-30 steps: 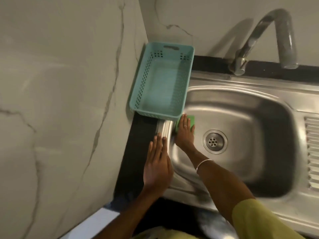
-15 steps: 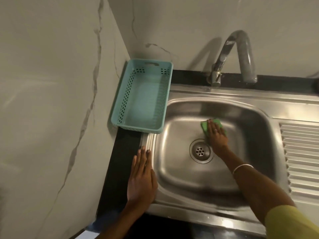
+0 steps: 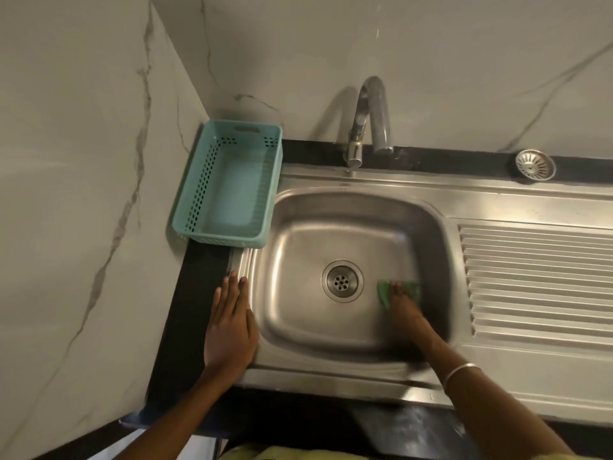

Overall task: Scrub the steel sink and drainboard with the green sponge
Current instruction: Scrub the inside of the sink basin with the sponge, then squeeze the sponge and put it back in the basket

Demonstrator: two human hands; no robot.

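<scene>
The right hand (image 3: 403, 307) is pressing the green sponge (image 3: 383, 293) onto the sink (image 3: 298, 247) floor, just right of the drain (image 3: 341, 281), with its fingers lying on top. The left hand (image 3: 230, 330) is resting flat and wide on the sink's left rim. With nothing gripping it, the sponge could be sliding away on the smooth steel.

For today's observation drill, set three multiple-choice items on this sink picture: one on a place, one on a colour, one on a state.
1. Where is the green sponge? A on the drainboard; B in the basin, right of the drain; C on the counter.
2. What colour is the plastic basket? A red; B teal; C white.
3. How is the left hand? A flat on the basin's left rim; B gripping the faucet; C holding the sponge.
Key: B, the right hand presses it beside the drain; B, teal walls; A, straight fingers on the rim.
</scene>
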